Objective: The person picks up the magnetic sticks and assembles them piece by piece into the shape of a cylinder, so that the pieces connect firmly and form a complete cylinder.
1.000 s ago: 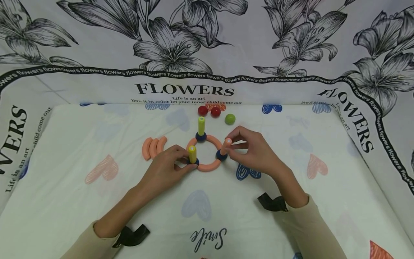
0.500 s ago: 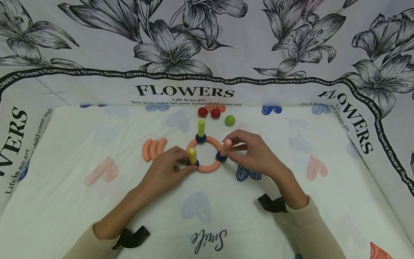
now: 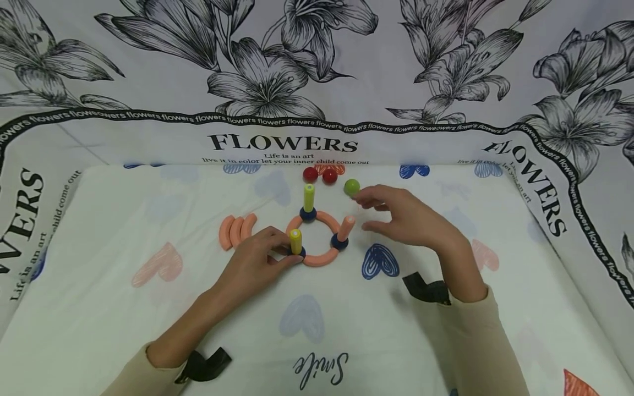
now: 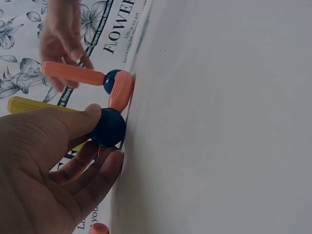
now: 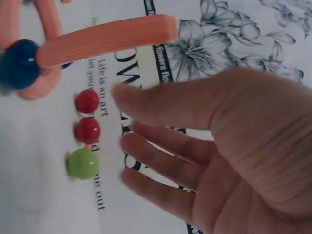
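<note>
My left hand point(image 3: 257, 258) pinches a dark blue ball point(image 4: 108, 127) between thumb and fingers, with a yellow rod point(image 3: 295, 242) standing up from it. That ball is one of three joined by curved orange pieces point(image 3: 319, 258) into a ring on the cloth. From the far ball point(image 3: 308, 214) rises a yellow-green rod point(image 3: 309, 198). An orange rod point(image 3: 346, 227) stands slightly tilted on the right-hand ball point(image 3: 339, 241). Right of the ring, my right hand point(image 3: 406, 217) holds nothing, thumb and fingers apart. Its fingertips overlap the edge of a green ball point(image 3: 351, 187) in the head view.
Two red balls, one at left point(image 3: 310, 175) and one at right point(image 3: 329, 176), lie beyond the ring, left of the green one. Several loose curved orange pieces point(image 3: 238, 231) lie side by side left of it. A flower-printed cloth point(image 3: 267, 71) hangs behind.
My right hand has let go of the orange rod and moved right and away from me, toward the green ball. The rod stays standing on its ball. My left hand keeps its hold.
</note>
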Motion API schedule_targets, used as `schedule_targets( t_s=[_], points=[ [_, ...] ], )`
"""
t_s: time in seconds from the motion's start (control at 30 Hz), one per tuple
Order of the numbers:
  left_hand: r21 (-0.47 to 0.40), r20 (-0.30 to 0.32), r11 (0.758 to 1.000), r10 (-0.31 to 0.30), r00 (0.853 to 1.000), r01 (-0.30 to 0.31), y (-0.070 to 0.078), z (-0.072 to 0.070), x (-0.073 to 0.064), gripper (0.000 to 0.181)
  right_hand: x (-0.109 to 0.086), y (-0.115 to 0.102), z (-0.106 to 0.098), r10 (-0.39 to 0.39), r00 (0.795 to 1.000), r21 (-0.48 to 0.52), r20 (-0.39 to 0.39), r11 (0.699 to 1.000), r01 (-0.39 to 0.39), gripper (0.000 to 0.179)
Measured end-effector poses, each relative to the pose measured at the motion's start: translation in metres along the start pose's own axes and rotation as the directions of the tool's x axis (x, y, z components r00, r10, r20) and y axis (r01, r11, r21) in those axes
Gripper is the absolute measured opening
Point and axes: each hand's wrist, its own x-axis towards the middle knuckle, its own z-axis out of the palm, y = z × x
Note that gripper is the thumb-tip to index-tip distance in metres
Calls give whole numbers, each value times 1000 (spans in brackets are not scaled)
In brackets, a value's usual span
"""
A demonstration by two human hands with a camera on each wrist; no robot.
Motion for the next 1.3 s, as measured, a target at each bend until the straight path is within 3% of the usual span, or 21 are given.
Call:
schedule_targets(
  t_s=[0.2,0.3,0.47,0.77,1.1,1.3],
  points=[
    [5,-6,1000,-11,1000,11,1,1,0,20,29,-2,1,-15,979,-88,-202,996,-3,48],
    [3,-7,1000,-3,1000,3,2,0,1,20,43,8,11,19,969,-87,-248,995,-42,44],
    [11,7,1000,-3,1000,3,3,0,0,20,56,25,22,112,966,-88,-233,987,-135,43],
    [14,9,1000,-14,1000,14,1,1,0,19,67,41,35,178,964,-79,-196,977,-197,44],
    [26,-10,1000,-6,1000,6,2,2,0,21,68,46,39,194,956,-78,-218,973,-216,41],
    [101,-30,995,23,999,-20,3,4,0,27,69,47,39,209,956,-53,-207,973,-225,39]
  ],
)
